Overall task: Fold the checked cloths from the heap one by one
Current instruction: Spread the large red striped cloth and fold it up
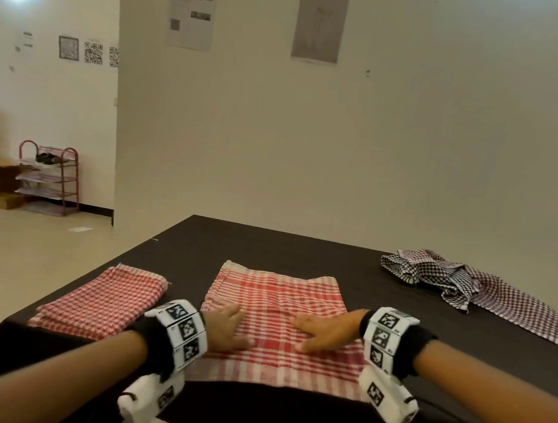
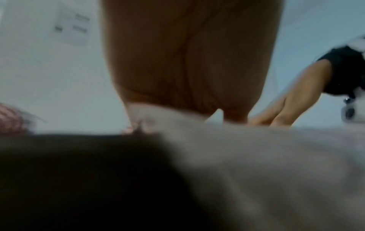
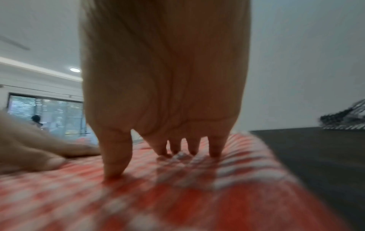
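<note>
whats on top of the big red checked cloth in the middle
Both hands lie flat on the red checked cloth: left hand and right hand, fingers straight, pressing it onto the dark table. The cloth under the palms is hidden.

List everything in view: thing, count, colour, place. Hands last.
table: 1, dark brown, fills the foreground
striped checked cloth: 1, red and white, flat at table centre, under both hands
folded checked cloth: 1, red and white, left of the centre cloth
heap of checked cloths: 1 heap, black-and-white and maroon-and-white, far right of table; count in it unclear
paper sheets: 2, pale, on the wall ahead
QR code sheets: several, black and white, left wall
shelf rack: 1, red frame, floor at far left
left hand: flat, pressing the centre cloth
right hand: flat, pressing the centre cloth
</note>
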